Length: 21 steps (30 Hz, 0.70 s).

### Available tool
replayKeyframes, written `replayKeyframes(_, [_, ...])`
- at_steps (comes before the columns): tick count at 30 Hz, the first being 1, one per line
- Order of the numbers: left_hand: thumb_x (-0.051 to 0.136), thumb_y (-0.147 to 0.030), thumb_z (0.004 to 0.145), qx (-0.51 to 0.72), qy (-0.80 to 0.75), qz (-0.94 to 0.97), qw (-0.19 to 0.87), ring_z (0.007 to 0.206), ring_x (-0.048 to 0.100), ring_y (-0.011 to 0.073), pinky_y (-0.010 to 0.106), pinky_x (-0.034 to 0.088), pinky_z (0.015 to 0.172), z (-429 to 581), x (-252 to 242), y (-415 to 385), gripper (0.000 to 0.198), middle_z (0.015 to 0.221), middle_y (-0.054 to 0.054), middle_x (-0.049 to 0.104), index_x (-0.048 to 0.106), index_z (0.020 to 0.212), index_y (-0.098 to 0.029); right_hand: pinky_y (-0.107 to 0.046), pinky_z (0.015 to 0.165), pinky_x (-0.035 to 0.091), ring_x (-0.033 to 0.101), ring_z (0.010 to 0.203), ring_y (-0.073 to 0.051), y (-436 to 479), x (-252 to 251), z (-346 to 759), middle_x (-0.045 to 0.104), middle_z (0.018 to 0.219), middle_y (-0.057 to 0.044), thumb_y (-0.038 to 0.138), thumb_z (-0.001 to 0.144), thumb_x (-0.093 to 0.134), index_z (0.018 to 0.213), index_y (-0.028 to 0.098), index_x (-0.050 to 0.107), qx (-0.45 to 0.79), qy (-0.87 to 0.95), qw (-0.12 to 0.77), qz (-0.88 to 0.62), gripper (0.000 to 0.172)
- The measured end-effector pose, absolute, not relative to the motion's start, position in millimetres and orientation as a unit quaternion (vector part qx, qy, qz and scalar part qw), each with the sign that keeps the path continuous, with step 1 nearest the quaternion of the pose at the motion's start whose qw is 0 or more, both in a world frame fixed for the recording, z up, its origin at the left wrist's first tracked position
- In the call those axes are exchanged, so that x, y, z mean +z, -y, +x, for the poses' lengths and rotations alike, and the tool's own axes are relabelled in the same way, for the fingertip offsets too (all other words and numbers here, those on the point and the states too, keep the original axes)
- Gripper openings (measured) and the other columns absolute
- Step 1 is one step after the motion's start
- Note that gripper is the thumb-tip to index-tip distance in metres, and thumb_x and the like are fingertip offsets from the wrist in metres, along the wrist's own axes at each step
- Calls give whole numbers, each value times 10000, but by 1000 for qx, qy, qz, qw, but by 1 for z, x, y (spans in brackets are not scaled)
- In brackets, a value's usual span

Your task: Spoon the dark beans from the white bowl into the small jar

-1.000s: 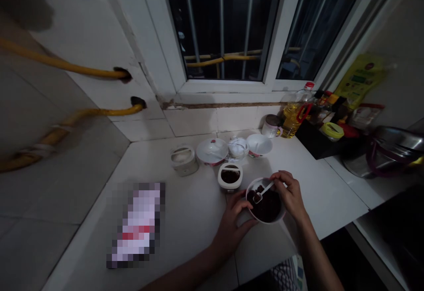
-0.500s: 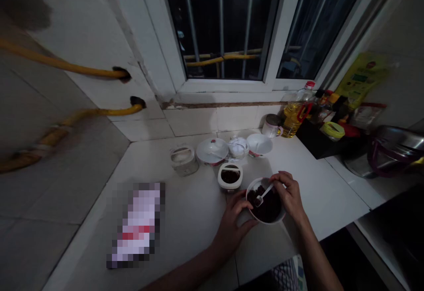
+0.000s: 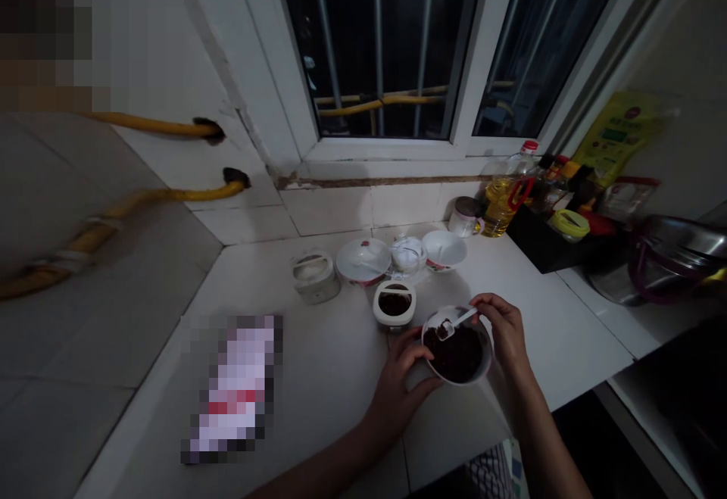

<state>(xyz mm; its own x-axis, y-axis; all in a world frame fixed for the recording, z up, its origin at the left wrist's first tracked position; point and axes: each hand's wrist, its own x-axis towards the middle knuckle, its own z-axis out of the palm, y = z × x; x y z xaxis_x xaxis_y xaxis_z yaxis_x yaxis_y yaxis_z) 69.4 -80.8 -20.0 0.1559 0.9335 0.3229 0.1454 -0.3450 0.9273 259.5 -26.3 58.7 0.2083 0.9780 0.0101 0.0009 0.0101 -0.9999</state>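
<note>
A white bowl holds a dark, crumbly or sticky mass whose kind I cannot make out. My left hand grips the bowl at its left side, thumb low and fingers along the rim. Between the thumb and fingers of my right hand is a small white spoon, its head dipping into the bowl's far left part with a bit of the dark stuff by it. Just beyond my left fingers stands a white-rimmed container with dark contents.
Along the wall stand a clear container, a shallow white bowl, a small white tub, another bowl and a lidded jar. An oil bottle and a metal pot are at right. A blurred packet lies left.
My right hand has shifted slightly right with the spoon. The spoon's head has moved up toward the bowl's far side, and the dark mass looks more levelled. My left hand stays put.
</note>
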Motion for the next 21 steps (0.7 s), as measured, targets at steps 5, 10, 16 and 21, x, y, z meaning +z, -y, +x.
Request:
replayKeyframes(5, [742, -265, 768, 497, -422, 650, 391, 1232, 511, 302, 444, 443, 999, 70, -20, 80, 182, 1258, 108, 545, 654, 924, -233, -286, 624, 435, 559, 578, -160, 21, 72, 248, 614, 545, 6, 387, 714, 638, 766, 178, 678, 409, 490, 545, -543, 219])
replayKeyframes(10, [744, -296, 770, 499, -426, 645, 392, 1227, 511, 305, 454, 431, 1013, 71, -22, 80, 184, 1264, 109, 537, 660, 921, -232, -332, 701, 479, 608, 714, -194, 19, 79, 223, 675, 688, -25, 364, 860, 535, 887, 196, 665, 293, 602, 531, -520, 214])
replayKeyframes(16, [736, -317, 781, 507, -404, 650, 396, 1230, 505, 292, 447, 432, 1013, 70, -22, 79, 193, 1250, 102, 547, 647, 932, -236, -444, 901, 437, 613, 863, -212, 19, 79, 208, 701, 832, -54, 94, 892, 417, 980, 215, 640, 44, 832, 431, -347, 268])
replayKeyframes(21, [741, -297, 775, 499, -412, 648, 401, 1240, 501, 293, 448, 418, 1027, 69, -19, 80, 191, 1263, 106, 542, 650, 930, -233, -453, 906, 431, 614, 834, -205, 20, 80, 225, 702, 818, -40, 77, 884, 451, 1012, 217, 618, 14, 813, 454, -365, 252])
